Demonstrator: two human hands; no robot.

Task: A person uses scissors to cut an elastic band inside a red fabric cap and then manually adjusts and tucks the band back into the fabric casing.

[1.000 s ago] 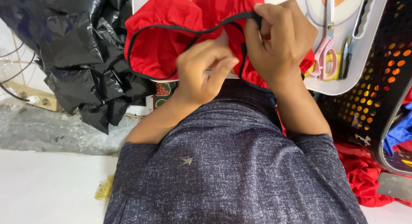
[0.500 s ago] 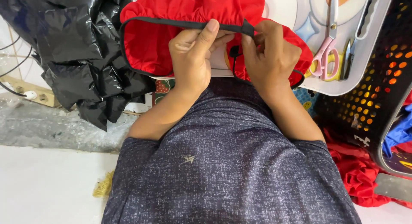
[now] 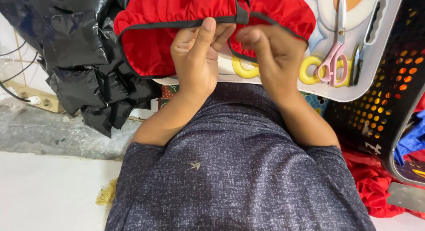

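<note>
Left hand (image 3: 197, 58) and right hand (image 3: 270, 58) pinch black trim of red cloth (image 3: 177, 18), held over white tray (image 3: 389, 58) (scissors (image 3: 336, 49) nearby). Risk: trim slips if pinch loosens.

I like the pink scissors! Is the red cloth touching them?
Apart. The head view shows bare white tray between the red cloth and the pink scissors.

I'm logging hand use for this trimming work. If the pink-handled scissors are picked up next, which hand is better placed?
Probably the right hand: it lies nearer the pink-handled scissors on the white tray. The left hand is farther off, pinching the red garment at its black trim.
</note>
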